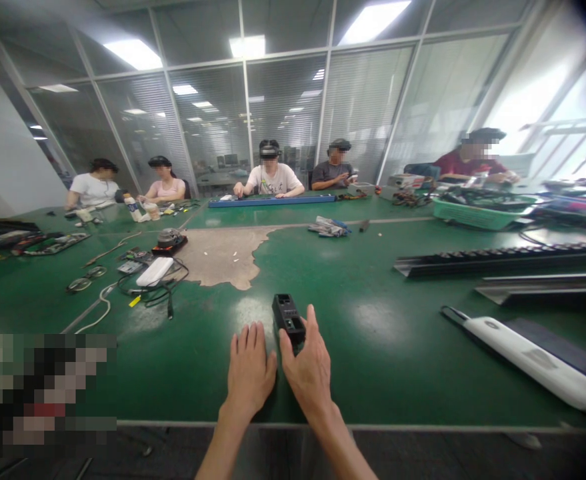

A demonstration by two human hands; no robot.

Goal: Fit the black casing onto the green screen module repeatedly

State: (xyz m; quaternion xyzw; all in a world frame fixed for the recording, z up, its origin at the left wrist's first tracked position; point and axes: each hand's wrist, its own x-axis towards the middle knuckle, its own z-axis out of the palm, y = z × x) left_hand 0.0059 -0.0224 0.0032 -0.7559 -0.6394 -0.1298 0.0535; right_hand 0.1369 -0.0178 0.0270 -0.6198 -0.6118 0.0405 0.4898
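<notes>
A narrow black plastic housing (287, 313) with rectangular openings in its top rests on the green table, straight ahead of me. My right hand (307, 363) is at its near end, thumb on the left side and fingers along the right side, gripping it; part of that end is hidden behind the hand. Just to the left, my left hand (250, 367) lies flat on the tabletop with fingers stretched out, holding nothing and apart from the housing.
On the right are a long white device (537, 360) and black metal channels (503, 260). A white adapter (155, 272) with cables is on the left, near a bare tan patch (223, 257). A green basket (480, 212) stands farther back. Several people sit across the table.
</notes>
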